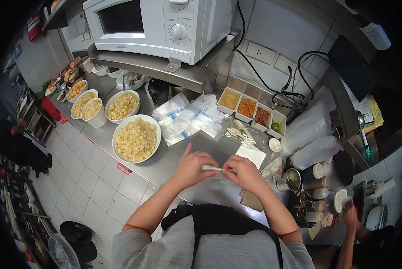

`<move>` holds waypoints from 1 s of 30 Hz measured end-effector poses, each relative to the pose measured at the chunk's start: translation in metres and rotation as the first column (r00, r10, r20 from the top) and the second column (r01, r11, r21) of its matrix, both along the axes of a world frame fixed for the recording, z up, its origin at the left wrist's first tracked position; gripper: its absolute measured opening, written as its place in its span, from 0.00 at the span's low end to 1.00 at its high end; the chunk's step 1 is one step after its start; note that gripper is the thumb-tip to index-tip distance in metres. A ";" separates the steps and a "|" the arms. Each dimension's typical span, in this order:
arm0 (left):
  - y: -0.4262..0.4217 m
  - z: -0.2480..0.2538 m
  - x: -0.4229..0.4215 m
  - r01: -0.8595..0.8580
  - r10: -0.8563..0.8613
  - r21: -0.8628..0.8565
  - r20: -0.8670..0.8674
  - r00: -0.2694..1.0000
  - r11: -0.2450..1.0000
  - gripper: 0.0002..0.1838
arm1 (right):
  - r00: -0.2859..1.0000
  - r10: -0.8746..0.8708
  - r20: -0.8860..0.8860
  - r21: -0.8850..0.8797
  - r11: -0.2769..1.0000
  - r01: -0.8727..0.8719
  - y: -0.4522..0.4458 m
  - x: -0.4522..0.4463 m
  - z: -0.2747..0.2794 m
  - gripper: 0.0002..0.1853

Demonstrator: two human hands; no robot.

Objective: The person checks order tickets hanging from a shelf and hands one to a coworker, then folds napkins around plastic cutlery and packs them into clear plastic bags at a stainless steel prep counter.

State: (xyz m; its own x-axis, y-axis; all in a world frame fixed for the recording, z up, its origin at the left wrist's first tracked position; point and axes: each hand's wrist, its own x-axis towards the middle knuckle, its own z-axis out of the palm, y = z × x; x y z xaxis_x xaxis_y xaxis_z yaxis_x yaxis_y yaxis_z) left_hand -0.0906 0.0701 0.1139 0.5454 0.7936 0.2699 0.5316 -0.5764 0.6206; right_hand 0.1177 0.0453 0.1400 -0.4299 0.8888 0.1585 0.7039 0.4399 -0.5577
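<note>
Across a kitchen counter (170,160), both hands (245,172) pinch a white roll (211,168), seemingly nearly finished, with napkins (252,155) and cutlery (271,169) lying unused.

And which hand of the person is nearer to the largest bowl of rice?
The left hand. In the picture it is to the right of the largest bowl, slightly lower; the right hand is farther away, beyond the left one, near the white paper.

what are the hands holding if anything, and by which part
A slim white item, held near its ends: the left hand grips one, the right hand pinches the other. Exactly what it is cannot be told.
</note>
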 end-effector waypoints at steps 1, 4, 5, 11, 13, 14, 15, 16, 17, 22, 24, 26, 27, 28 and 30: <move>0.000 -0.003 0.001 0.004 0.000 -0.095 0.043 0.999 0.996 0.13 | 0.999 -0.007 -0.054 -0.027 1.000 0.005 -0.001 0.001 0.002 0.04; -0.001 -0.010 0.004 0.027 0.037 -0.288 0.217 0.975 0.957 0.08 | 0.976 -0.062 -0.210 -0.111 0.993 0.039 -0.005 0.001 0.004 0.04; -0.001 -0.012 0.004 0.040 0.059 -0.335 0.280 0.958 0.941 0.07 | 0.962 -0.101 -0.254 -0.136 0.988 0.068 -0.007 0.000 0.004 0.04; 0.000 -0.014 0.006 0.031 0.074 -0.316 0.313 0.947 0.948 0.07 | 0.982 0.017 -0.187 0.075 0.997 -0.003 -0.005 0.006 -0.009 0.08; -0.001 -0.012 0.006 0.032 0.075 -0.302 0.336 0.939 0.953 0.08 | 0.968 -0.018 -0.251 0.056 0.998 0.033 -0.007 0.004 -0.010 0.10; -0.002 -0.011 0.006 0.032 0.076 -0.293 0.348 0.934 0.955 0.08 | 0.953 -0.055 -0.298 0.018 0.998 0.064 -0.008 0.000 -0.008 0.10; -0.002 -0.011 0.006 0.030 0.076 -0.295 0.343 0.936 0.955 0.07 | 0.935 -0.094 -0.342 -0.021 0.996 0.092 -0.009 -0.002 -0.007 0.11; -0.002 -0.012 0.005 0.028 0.077 -0.296 0.338 0.938 0.955 0.07 | 0.931 -0.125 -0.344 -0.045 0.992 0.117 -0.009 -0.002 -0.008 0.10; -0.002 -0.014 0.005 0.027 0.078 -0.298 0.333 0.940 0.954 0.07 | 0.926 -0.157 -0.344 -0.069 0.987 0.142 -0.009 -0.002 -0.009 0.10; -0.001 -0.021 0.005 0.019 0.090 -0.293 0.353 0.931 0.956 0.08 | 0.961 -0.077 -0.265 0.044 0.995 0.092 -0.008 0.003 -0.023 0.08; -0.002 -0.021 0.004 0.011 0.103 -0.312 0.345 0.933 0.950 0.08 | 0.964 -0.045 -0.261 0.095 0.993 0.073 -0.008 0.004 -0.025 0.06; -0.003 -0.019 0.004 -0.005 0.125 -0.332 0.341 0.932 0.943 0.08 | 0.953 -0.048 -0.298 0.090 0.993 0.078 -0.009 0.001 -0.023 0.03; -0.004 -0.018 0.003 -0.003 0.122 -0.329 0.341 0.932 0.944 0.08 | 0.947 -0.049 -0.316 0.089 0.993 0.081 -0.009 0.000 -0.022 0.03; -0.004 -0.016 0.003 -0.002 0.119 -0.325 0.341 0.932 0.946 0.08 | 0.950 -0.047 -0.309 0.082 0.994 0.076 -0.009 0.000 -0.023 0.04; -0.004 -0.015 0.003 -0.003 0.112 -0.308 0.334 0.936 0.951 0.08 | 0.955 -0.044 -0.293 0.069 0.995 0.067 -0.009 0.001 -0.025 0.06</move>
